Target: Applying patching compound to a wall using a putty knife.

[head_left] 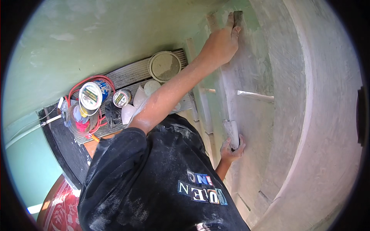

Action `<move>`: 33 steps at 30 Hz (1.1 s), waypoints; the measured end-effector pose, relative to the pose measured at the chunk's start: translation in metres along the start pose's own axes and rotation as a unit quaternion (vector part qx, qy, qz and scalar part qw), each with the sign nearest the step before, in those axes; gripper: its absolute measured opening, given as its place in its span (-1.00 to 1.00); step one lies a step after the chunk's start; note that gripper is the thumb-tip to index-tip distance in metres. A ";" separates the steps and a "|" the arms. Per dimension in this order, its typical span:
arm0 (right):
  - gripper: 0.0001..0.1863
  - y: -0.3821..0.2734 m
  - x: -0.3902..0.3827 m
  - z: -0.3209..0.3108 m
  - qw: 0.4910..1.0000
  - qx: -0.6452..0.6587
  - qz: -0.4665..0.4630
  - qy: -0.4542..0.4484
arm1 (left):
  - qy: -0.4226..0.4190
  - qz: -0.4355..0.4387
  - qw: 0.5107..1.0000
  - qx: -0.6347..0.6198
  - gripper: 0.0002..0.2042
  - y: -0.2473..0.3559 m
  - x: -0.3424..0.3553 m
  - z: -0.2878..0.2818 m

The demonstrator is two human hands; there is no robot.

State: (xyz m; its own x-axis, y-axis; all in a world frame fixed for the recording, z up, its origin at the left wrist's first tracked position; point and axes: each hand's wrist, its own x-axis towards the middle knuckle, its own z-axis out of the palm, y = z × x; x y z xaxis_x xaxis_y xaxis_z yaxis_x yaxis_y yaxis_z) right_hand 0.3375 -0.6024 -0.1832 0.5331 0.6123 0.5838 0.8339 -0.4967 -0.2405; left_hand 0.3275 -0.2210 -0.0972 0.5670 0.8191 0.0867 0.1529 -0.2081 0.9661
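My left arm reaches up across the view, and my left hand (224, 43) is closed on a small dark grey block (238, 18), which it presses on the patchy green-grey wall surface (254, 50). Lower down, close to my chest, my right hand (232, 149) grips a pale, dusty curved strip (231, 132) beside a narrow upright ledge. I cannot make out exactly what this strip is. White dust covers my forearm and fingers.
A slatted wooden bench (127, 75) to the left bears a round lid (164, 66), a white tub (91, 96), a small jar (122, 98), a clear container (79, 121) and a red hose (81, 81). A red patterned surface (61, 208) lies lower left.
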 end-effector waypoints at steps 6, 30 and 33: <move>-0.52 0.002 -0.005 -0.001 1.000 -0.011 0.004 0.005 | -0.069 -0.008 0.997 0.020 -0.42 0.005 -0.025 0.007; -0.51 0.009 -0.009 0.002 1.000 0.014 -0.007 0.009 | -0.028 0.011 0.999 0.039 -0.43 -0.002 -0.028 0.015; -0.52 0.004 -0.004 0.003 1.000 0.015 -0.009 0.009 | -0.046 -0.018 0.999 0.023 -0.43 0.003 -0.023 0.010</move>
State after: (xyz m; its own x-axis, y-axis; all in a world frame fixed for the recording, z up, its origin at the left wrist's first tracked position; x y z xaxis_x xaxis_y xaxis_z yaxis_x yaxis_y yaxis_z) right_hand 0.3395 -0.6054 -0.1886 0.5147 0.6099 0.6026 0.8479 -0.4661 -0.2526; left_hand 0.3232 -0.2459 -0.0984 0.6318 0.7747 0.0273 0.2111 -0.2059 0.9555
